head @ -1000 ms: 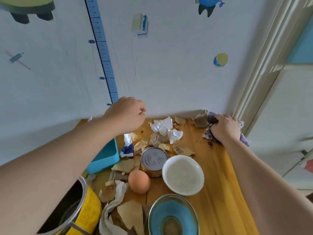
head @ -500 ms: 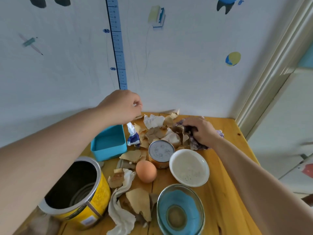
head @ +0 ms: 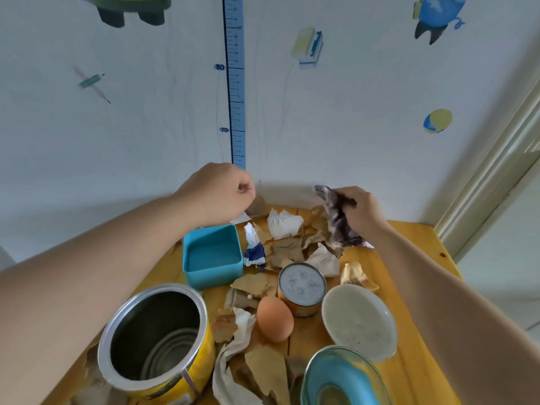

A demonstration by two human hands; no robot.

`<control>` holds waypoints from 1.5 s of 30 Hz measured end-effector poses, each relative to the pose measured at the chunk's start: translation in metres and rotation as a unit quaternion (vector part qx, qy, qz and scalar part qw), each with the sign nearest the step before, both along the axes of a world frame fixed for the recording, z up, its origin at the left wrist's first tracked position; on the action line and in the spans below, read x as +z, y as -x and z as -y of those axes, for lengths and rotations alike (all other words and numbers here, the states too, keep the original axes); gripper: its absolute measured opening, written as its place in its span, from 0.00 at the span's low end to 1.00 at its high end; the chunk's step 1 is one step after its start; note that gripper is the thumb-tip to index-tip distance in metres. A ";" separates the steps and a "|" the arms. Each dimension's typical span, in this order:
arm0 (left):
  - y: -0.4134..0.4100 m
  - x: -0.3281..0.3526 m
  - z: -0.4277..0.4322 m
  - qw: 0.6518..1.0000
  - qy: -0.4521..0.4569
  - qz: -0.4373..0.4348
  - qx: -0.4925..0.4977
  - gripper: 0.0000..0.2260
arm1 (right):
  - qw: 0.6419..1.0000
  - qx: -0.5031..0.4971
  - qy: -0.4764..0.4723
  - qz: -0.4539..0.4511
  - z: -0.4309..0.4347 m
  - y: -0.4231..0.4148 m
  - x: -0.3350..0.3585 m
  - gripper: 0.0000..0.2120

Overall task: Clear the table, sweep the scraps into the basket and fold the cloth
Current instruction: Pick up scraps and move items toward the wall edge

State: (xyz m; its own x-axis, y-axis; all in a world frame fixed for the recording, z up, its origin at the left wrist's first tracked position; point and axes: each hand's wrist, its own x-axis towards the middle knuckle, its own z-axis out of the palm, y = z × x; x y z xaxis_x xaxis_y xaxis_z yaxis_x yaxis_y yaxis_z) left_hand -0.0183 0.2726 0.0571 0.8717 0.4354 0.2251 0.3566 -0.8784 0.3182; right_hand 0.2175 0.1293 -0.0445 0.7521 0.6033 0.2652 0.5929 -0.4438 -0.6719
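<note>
My right hand point(head: 363, 211) grips a bunched purple-grey cloth point(head: 336, 220) at the back of the wooden table point(head: 409, 264), lifted over a heap of brown and white paper scraps point(head: 292, 244). My left hand point(head: 217, 194) hovers curled above the table's back edge, left of the heap, and seems to pinch something small and white that I cannot make out. More scraps point(head: 263, 366) lie at the near middle. No basket is in sight.
A blue square box point(head: 211, 255), an open yellow tin point(head: 155, 340), a small sealed can point(head: 302, 285), an egg point(head: 274, 318), a white bowl point(head: 358, 320) and a glass bowl point(head: 344, 378) crowd the table. A wall stands right behind, a door frame at the right.
My right hand dragged the cloth from the back right corner leftwards into the scraps, bunching them, and now has lifted it slightly. My left hand stayed hovering near the back edge.
</note>
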 end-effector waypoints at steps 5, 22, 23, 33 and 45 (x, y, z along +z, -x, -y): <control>-0.004 -0.011 -0.013 1.000 -0.005 -0.009 0.002 0.11 | 0.986 0.081 0.146 0.015 -0.027 -0.001 -0.009 0.31; 0.018 -0.026 -0.034 0.995 0.058 0.044 0.062 0.12 | 0.937 0.260 0.232 0.015 -0.026 0.039 -0.010 0.31; 0.021 -0.026 -0.035 0.995 0.061 0.051 0.059 0.12 | 0.930 0.276 0.242 0.018 -0.024 0.041 -0.009 0.28; 0.034 -0.041 -0.033 0.996 0.045 0.081 0.014 0.13 | 0.933 0.271 0.221 -0.087 -0.012 0.060 0.013 0.24; 0.043 -0.076 -0.066 0.992 0.036 0.108 0.046 0.14 | 0.984 0.140 0.113 0.012 -0.129 0.077 0.034 0.31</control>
State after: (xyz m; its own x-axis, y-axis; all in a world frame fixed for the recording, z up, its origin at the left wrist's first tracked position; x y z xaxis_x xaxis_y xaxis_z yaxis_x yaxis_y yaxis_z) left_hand -0.0617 0.3388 -0.0192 0.7629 0.5318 0.3677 0.3502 -0.8179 0.4564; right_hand 0.1404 0.2586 -0.0109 0.5433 0.8314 0.1167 0.7276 -0.3969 -0.5595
